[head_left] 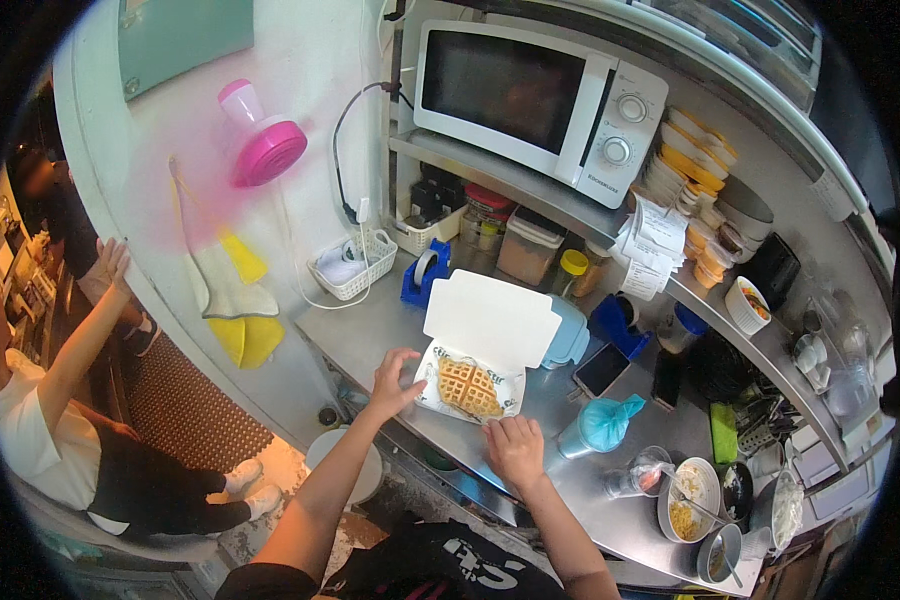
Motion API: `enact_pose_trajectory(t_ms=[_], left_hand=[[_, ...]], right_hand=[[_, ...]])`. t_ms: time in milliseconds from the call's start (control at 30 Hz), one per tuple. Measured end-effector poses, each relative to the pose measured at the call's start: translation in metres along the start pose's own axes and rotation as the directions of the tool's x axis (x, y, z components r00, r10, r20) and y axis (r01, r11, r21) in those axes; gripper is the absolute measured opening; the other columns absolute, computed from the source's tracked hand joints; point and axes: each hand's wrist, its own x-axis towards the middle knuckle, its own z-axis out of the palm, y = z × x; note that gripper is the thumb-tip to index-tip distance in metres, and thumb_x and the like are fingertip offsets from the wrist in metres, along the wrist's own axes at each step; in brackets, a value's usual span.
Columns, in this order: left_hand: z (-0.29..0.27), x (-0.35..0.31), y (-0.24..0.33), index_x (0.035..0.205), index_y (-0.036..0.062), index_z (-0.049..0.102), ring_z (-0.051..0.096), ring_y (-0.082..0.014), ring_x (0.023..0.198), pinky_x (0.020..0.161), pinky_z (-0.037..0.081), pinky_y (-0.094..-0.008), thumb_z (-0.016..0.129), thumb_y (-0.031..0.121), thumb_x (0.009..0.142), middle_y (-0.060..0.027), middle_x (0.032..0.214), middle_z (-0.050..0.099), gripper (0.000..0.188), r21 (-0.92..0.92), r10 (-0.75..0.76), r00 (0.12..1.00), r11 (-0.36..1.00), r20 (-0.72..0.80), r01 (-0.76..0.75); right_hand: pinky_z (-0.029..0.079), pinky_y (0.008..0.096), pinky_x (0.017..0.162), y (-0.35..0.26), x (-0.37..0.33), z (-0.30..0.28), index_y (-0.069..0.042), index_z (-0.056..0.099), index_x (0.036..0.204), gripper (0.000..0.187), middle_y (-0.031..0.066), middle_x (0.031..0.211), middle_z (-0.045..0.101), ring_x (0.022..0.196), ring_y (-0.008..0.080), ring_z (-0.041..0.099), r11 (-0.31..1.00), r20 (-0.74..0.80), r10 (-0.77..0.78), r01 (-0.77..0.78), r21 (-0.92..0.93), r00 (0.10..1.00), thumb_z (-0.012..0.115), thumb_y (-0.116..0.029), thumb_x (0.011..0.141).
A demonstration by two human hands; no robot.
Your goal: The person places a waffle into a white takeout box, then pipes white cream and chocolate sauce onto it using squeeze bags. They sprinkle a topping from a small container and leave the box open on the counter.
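A white cardboard takeaway box [495,325] lies with its lid folded back on the steel counter. Inside it, on printed paper, rests a golden waffle [468,387] marked into quarters. My left hand [395,384] is at the box's left side, thumb and fingers spread apart and curved along the edge. At the front right corner, my right hand [515,450] has its fingers curled together against the box's front wall; the fingertips are partly hidden. Right of the box stands a cup covered by a tied blue bag [602,427].
Behind the box are a blue tape dispenser [426,272], a phone [602,370] and a white basket [354,264]. A microwave [530,100] sits on the shelf above. Bowls with food [688,500] crowd the right counter end. Another person [45,440] leans on the wall edge at left.
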Motion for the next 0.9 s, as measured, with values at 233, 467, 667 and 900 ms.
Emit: enact_pose_trajectory(t_ms=[233,467,667,900], left_hand=[[-0.004,0.018,0.044,0.099,0.02,0.066,0.035,-0.0282,0.128,0.102,0.02,-0.0508,0.075,0.024,0.064,-0.008,0.126,0.048,0.037,0.372,0.158,0.894,0.868,0.419,-0.328],[0.013,0.025,0.058,0.08,0.0222,0.071,0.035,-0.0269,0.128,0.101,0.02,-0.0534,0.076,0.027,0.065,-0.0011,0.123,0.053,0.016,0.422,0.223,0.913,0.832,0.342,-0.362],[0.019,0.028,0.064,0.077,0.023,0.071,0.036,-0.0273,0.127,0.099,0.021,-0.0532,0.075,0.029,0.066,0.0005,0.122,0.053,0.014,0.385,0.312,0.903,0.826,0.296,-0.412],[0.022,0.026,0.068,0.077,0.0229,0.071,0.037,-0.0271,0.127,0.099,0.021,-0.0537,0.074,0.03,0.067,0.0012,0.122,0.054,0.013,0.397,0.307,0.908,0.824,0.284,-0.403]], right_hand=[[0.037,0.036,0.059,0.006,0.004,-0.004,-0.007,0.064,0.08,0.01,0.0042,0.071,0.054,0.066,0.0217,0.052,0.998,-0.065,0.057,-0.056,0.014,0.996,0.069,-0.013,0.074],[0.039,0.0364,0.061,0.008,-0.002,-0.01,-0.006,0.065,0.085,0.017,0.0048,0.075,0.057,0.069,0.0228,0.054,0.986,-0.122,0.168,-0.166,0.03,0.978,0.072,-0.015,0.072],[0.04,0.0357,0.063,0.013,-0.009,-0.019,-0.005,0.065,0.09,0.024,0.0067,0.082,0.058,0.075,0.0231,0.055,0.982,-0.072,0.187,-0.189,-0.02,0.98,0.073,-0.017,0.071],[0.045,0.0353,0.066,0.035,0.007,0.008,-0.004,0.063,0.09,0.025,0.0065,0.078,0.055,0.075,0.0234,0.055,0.992,0.034,0.105,-0.102,-0.076,0.994,0.071,-0.021,0.073]])
